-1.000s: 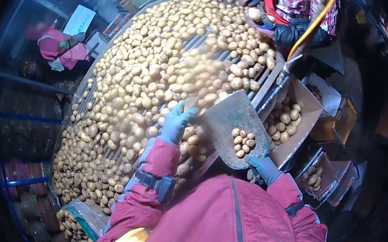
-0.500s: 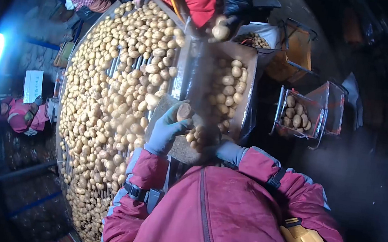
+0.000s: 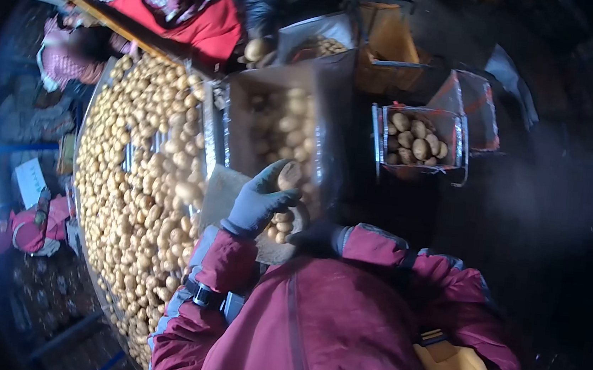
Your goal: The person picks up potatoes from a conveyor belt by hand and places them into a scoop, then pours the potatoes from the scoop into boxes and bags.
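Note:
A brown potato point(image 3: 289, 176) is pinched between the thumb and fingers of my gloved left hand point(image 3: 259, 201). Beneath this hand lies a grey board point(image 3: 222, 196), with several smaller potatoes point(image 3: 280, 225) at its right part. My right hand point(image 3: 316, 238) is in dark shade beside those potatoes, and its fingers cannot be made out. Many potatoes point(image 3: 132, 219) cover the wide sorting table on the left. Just beyond my left hand, a deep bin point(image 3: 243, 144) holds more potatoes, blurred.
A wire-framed crate point(image 3: 418, 169) of potatoes stands at the right, and an orange crate point(image 3: 388, 44) behind it. Across the table, a person in a red apron point(image 3: 212, 27) works near a slanting wooden bar point(image 3: 105, 18). Two more people are at the table's left side.
The view has turned, so the bin, crates and people appear further left. My left hand still grips the potato and now shows against the bin. My right hand has become darker.

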A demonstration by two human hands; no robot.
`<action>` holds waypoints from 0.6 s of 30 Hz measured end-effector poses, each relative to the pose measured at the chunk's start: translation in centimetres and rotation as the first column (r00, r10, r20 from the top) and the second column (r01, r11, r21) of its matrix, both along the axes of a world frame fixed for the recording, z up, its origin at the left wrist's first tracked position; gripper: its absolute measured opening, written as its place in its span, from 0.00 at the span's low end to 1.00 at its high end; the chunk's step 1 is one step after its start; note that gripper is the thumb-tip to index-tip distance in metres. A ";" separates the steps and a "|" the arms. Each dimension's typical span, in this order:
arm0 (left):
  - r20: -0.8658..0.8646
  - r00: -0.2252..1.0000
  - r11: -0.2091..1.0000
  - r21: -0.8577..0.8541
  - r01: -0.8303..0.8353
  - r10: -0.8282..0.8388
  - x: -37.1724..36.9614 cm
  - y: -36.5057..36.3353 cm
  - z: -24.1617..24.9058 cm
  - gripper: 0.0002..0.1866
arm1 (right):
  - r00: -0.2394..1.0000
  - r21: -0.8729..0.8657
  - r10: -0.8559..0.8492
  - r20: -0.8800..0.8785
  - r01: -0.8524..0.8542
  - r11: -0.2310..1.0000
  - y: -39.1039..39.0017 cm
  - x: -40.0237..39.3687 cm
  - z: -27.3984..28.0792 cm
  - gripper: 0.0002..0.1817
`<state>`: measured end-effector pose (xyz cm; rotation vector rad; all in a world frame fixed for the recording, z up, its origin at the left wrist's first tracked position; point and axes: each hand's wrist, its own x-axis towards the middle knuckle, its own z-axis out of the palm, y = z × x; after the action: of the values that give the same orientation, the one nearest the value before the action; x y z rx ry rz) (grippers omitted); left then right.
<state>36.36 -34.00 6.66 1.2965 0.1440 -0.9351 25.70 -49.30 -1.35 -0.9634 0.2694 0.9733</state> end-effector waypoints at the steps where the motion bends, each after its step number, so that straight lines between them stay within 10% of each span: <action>1: 0.043 0.999 0.999 0.001 0.032 -0.032 -0.1 -0.9 -0.5 0.36 | 1.000 0.002 -0.025 0.003 0.025 1.000 -0.4 -0.4 -0.2 0.25; 5: 0.173 0.971 0.986 0.035 0.163 -0.166 -0.1 -4.0 -0.7 0.35 | 0.997 -0.014 -0.069 0.046 0.069 0.997 -1.7 -1.4 0.0 0.25; 7: 0.246 0.941 0.972 0.081 0.221 -0.234 0.0 -5.6 -0.5 0.34 | 0.978 0.207 -0.154 0.138 0.123 0.971 0.3 -3.5 -11.1 0.28; 10: 0.170 0.954 0.969 0.071 0.236 -0.245 0.0 -7.6 -0.9 0.34 | 0.911 0.573 -0.378 0.167 0.222 0.789 -2.1 -2.2 -3.7 0.33; 14: 0.147 0.923 0.934 0.079 0.348 -0.357 0.3 -11.6 -0.2 0.34 | 0.899 0.434 -0.411 0.149 0.314 0.845 -5.4 -3.4 0.6 0.25; 18: 0.258 0.857 0.895 0.111 0.432 -0.446 0.5 -15.5 0.5 0.35 | 0.979 -0.132 -0.083 0.185 0.109 0.985 -7.7 -5.3 -1.1 0.14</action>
<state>36.91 -49.46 7.17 1.5265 -0.3678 -1.1253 20.42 -56.98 -2.44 -1.1505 0.2343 0.7809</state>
